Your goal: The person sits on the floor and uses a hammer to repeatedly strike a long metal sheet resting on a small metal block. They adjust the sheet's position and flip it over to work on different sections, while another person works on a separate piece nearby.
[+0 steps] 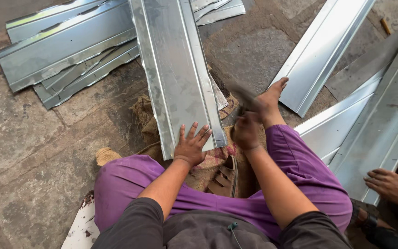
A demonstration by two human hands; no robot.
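Nearest you, your purple-trousered legs (295, 175) are folded on the stone floor (28, 133). Your left hand (190, 146) lies fingers spread, flat on the near end of the long metal sheet (176, 69). Right of it, your right hand (246, 131) is fisted around a blurred tool (241, 96); another person's hand (387, 184) rests far right.

**Hidden, cropped and blurred parts**

The tool (244, 97) in the right hand (246, 131) is a motion-blurred dark streak at centre frame; its kind cannot be told. The long metal sheet (176, 74) runs off the top edge. At lower right, another person's hand (387, 183) is cut off at the wrist by the frame edge.
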